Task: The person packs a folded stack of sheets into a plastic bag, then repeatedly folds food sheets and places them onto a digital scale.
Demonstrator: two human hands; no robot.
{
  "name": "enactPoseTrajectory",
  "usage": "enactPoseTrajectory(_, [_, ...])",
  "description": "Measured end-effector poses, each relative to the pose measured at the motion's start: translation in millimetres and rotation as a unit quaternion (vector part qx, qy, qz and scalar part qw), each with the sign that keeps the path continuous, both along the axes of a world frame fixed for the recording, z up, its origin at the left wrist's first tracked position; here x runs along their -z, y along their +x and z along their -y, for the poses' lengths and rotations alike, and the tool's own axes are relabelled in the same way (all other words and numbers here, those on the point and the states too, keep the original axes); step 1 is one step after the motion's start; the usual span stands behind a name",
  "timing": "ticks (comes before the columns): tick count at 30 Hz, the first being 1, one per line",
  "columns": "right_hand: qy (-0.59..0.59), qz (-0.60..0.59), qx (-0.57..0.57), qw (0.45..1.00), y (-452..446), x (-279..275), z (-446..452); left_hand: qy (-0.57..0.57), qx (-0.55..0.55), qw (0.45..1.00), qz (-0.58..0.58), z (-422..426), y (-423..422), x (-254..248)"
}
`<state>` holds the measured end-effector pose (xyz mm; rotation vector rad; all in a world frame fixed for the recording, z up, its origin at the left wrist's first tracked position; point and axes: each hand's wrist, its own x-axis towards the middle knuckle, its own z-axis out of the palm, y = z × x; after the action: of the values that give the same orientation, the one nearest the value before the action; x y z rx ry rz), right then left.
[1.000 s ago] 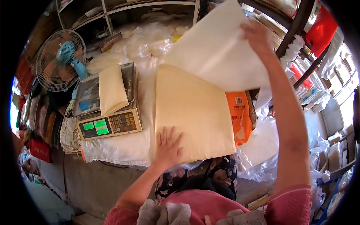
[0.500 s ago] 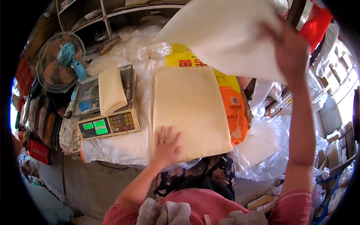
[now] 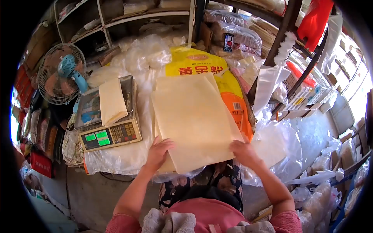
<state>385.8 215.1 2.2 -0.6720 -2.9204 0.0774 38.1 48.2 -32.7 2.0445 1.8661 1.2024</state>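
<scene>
A large, thin, cream-coloured sheet (image 3: 190, 120) lies over a pile of like sheets, turned slightly so that its corners stick out past those below. At its near left edge, my left hand (image 3: 158, 153) has its fingers closed on the border. My right hand (image 3: 244, 152) pinches the near right edge. Left of the pile, a folded cream bundle (image 3: 112, 103) rests on the metal pan of a digital scale (image 3: 110, 132) with lit green displays.
Beneath the pile is a yellow and orange printed sack (image 3: 237, 105), with clear plastic (image 3: 124, 161) around the scale. A blue fan (image 3: 68, 66) stands at the left. Shelves (image 3: 147, 14) run along the back, and a dark rack post (image 3: 276, 50) rises at the right.
The raised sheet has come down from the upper right onto the pile. My right hand came down with it to the near right edge. My left hand moved from the pile's top to the left edge.
</scene>
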Motion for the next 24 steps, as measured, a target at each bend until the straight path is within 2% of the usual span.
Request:
enactPoseTrajectory(2, [-0.214,-0.045,0.065,0.974,18,-50,2,-0.049,0.001,0.987,0.156,9,-9,4])
enactPoseTrajectory(3, [-0.326,-0.091,0.1,0.936,21,-78,6,-0.055,-0.013,0.986,0.158,16,-18,13])
enactPoseTrajectory(4, [-0.43,-0.137,0.136,0.882,26,-93,7,-0.091,-0.054,0.972,0.211,22,-16,8])
enactPoseTrajectory(5, [-0.533,-0.231,0.114,0.806,39,-85,1,-0.127,-0.096,0.951,0.263,31,-11,-3])
enactPoseTrajectory(6, [-0.537,-0.301,0.081,0.784,46,-78,-3,-0.161,-0.136,0.926,0.313,36,-8,-9])
enactPoseTrajectory(7, [-0.524,-0.313,0.062,0.79,41,-70,-7,-0.129,-0.14,0.912,0.362,38,-8,-6])
enactPoseTrajectory(8, [-0.51,-0.326,0.042,0.795,31,-59,-12,-0.138,-0.168,0.912,0.348,35,-8,-11])
enactPoseTrajectory(11, [-0.519,-0.327,0.154,0.774,-11,-40,-23,-0.179,-0.253,0.912,0.27,17,-12,-44])
enactPoseTrajectory(12, [-0.51,-0.296,0.181,0.787,-20,-31,-36,-0.156,-0.269,0.921,0.236,9,-17,-38])
enactPoseTrajectory(14, [-0.45,-0.374,0.198,0.786,-44,9,-58,-0.11,-0.297,0.934,0.168,-8,-27,-15])
enactPoseTrajectory(15, [-0.407,-0.356,0.237,0.807,-54,18,-60,-0.073,-0.321,0.93,0.167,-13,-17,-20])
enactPoseTrajectory(18, [-0.287,-0.312,0.327,0.845,-74,33,-66,-0.009,-0.221,0.972,-0.08,-18,-1,-20])
enactPoseTrajectory(20, [-0.232,-0.299,0.348,0.858,-78,36,-65,-0.12,-0.14,0.974,-0.13,-16,14,-18])
enactPoseTrajectory(21, [-0.241,-0.283,0.351,0.859,-77,36,-65,-0.175,-0.096,0.968,-0.154,-13,19,-16])
enactPoseTrajectory(23, [-0.257,-0.254,0.359,0.86,-77,17,-58,-0.163,-0.101,0.968,-0.162,-11,22,-7])
enactPoseTrajectory(24, [-0.179,-0.245,0.334,0.892,-79,8,-51,-0.155,-0.104,0.968,-0.166,-12,23,-4])
